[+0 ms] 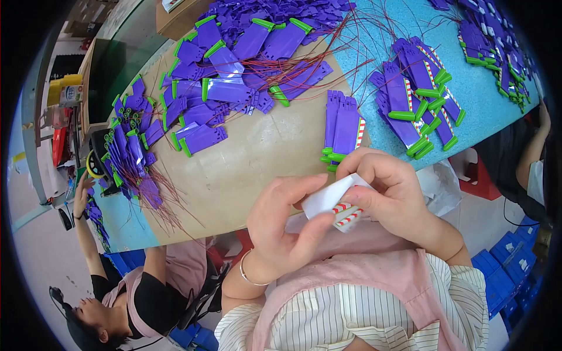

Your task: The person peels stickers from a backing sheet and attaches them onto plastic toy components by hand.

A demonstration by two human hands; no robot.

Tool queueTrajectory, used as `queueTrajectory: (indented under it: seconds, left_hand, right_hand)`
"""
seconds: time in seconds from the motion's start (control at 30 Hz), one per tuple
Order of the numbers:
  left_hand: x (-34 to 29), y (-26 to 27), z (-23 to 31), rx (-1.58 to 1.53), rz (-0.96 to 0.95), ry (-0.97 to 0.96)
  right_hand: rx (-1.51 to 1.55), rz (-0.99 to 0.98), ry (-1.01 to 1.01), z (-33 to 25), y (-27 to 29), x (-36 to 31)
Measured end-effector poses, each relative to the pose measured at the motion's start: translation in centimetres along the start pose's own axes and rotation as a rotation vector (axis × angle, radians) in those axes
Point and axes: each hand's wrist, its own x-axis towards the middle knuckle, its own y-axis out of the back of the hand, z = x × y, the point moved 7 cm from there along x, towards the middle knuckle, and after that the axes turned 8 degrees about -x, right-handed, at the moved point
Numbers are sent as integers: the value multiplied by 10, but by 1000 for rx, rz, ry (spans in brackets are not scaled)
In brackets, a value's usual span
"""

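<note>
The left hand (281, 222) is half open, fingers curved and thumb apart from the forefinger, with the left side of a white sheet (325, 199) held between them. The right hand (389, 190) is nearly closed, its thumb and bent fingers pinching the sheet's right side. The sheet is small and bent, its upper part plain, its lower part carrying red-and-white striped strips (349, 219). Both hands hold it in front of the pink apron (345, 292), at the near edge of the surface (257, 167).

Just beyond the right hand lies a small group of purple panels (341, 126) with green ends, one with a striped edge. Farther right is a striped-edged pile (418, 93); far left, a larger heap (219, 88) lies among red wires (298, 70). At the left, a co-worker (146, 292) reaches an arm toward the surface.
</note>
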Motion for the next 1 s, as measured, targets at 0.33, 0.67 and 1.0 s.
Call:
queueTrajectory:
  seconds: [0.33, 0.67, 1.0]
  left_hand:
    - [-11, -3, -8, -20, 27, 135]
    - [-4, -6, -4, 10, -121, 48]
    - [-1, -6, 21, 481, -175, -448]
  right_hand:
    - [-128, 70, 98, -12, -1, 0]
    - [-308, 32, 317, -24, -2, 0]
    - [-112, 79, -203, 8, 4, -6]
